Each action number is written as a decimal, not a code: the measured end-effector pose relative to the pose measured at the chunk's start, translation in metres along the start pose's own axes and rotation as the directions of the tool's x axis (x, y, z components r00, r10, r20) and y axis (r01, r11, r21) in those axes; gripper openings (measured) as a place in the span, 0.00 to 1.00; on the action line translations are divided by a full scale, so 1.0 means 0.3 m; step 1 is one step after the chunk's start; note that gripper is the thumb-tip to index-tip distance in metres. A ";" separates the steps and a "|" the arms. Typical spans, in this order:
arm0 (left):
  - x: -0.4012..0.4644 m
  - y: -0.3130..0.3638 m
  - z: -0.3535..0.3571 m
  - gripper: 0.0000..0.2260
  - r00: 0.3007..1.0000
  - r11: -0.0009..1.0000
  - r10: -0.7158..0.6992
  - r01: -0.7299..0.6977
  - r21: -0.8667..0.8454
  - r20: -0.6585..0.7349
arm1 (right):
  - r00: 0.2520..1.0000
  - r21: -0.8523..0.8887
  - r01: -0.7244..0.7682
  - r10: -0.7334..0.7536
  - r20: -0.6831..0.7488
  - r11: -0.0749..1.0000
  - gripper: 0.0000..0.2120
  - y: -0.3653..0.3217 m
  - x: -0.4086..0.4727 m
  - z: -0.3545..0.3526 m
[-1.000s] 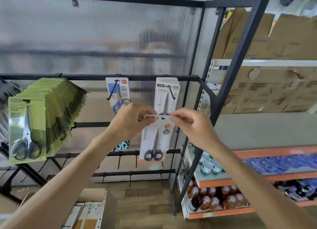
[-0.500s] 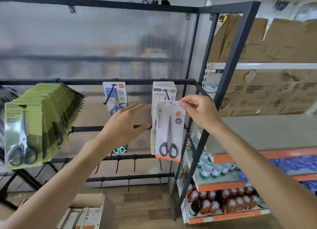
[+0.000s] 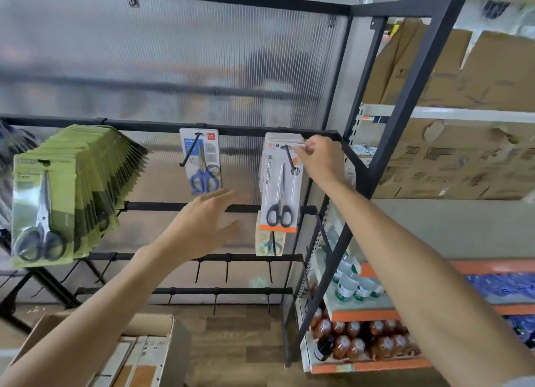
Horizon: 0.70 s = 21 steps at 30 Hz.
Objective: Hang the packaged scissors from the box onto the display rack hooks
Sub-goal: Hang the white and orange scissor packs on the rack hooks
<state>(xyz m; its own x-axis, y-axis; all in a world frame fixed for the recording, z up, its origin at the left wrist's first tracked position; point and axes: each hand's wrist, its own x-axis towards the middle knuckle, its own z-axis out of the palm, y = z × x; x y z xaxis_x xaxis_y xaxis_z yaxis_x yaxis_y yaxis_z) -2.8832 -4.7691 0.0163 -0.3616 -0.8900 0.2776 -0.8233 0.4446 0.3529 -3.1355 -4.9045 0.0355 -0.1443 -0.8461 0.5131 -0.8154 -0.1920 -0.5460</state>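
matt black metal rack (image 3: 399,143), glossy plastic-fronted scissors pack (image 3: 279,189)

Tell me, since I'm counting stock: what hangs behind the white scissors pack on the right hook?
Behind the white scissors pack more white packs' top edges show; a yellowish pack pokes out below. Their number is hidden.

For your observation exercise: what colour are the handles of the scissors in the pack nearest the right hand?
Black, above an orange strip on the white scissors pack; clearest in the head view.

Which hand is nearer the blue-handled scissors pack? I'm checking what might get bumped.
Left. The left hand hovers open just below the blue-handled scissors pack; the right hand is off to its right, pinching the white scissors pack.
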 end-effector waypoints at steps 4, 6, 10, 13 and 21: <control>-0.193 -0.093 0.040 0.24 0.998 0.998 -0.055 0.055 -0.028 0.027 | 0.999 -0.018 0.027 -0.027 0.022 0.999 0.18 0.039 -0.259 -0.021; -0.321 -0.153 0.087 0.24 0.992 0.992 -0.113 0.115 -0.048 0.050 | 0.985 -0.049 0.052 -0.044 0.168 0.997 0.19 0.074 -0.474 0.015; -0.543 -0.291 0.234 0.25 0.939 0.948 -0.302 0.314 -0.052 0.164 | 0.838 -0.150 0.100 -0.002 0.545 0.984 0.24 0.092 -0.820 0.167; -0.708 -0.345 0.317 0.22 0.893 0.908 -0.386 0.412 -0.072 0.231 | 0.756 -0.103 0.132 -0.033 0.653 0.986 0.24 0.033 -0.963 0.265; -1.240 -0.422 0.341 0.22 0.572 0.546 -0.779 0.820 -0.171 0.255 | 0.472 -0.014 0.195 -0.081 0.878 0.981 0.24 -0.196 -1.232 0.541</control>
<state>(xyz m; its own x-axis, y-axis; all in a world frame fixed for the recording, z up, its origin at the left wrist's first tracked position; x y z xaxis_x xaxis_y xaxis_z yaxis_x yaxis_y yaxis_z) -2.6891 -4.5046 -0.2230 0.3228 -0.8817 -0.3443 -0.6713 -0.4697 0.5734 -2.9431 -4.6613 -0.2294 0.4901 -0.8202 -0.2950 -0.8357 -0.3460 -0.4264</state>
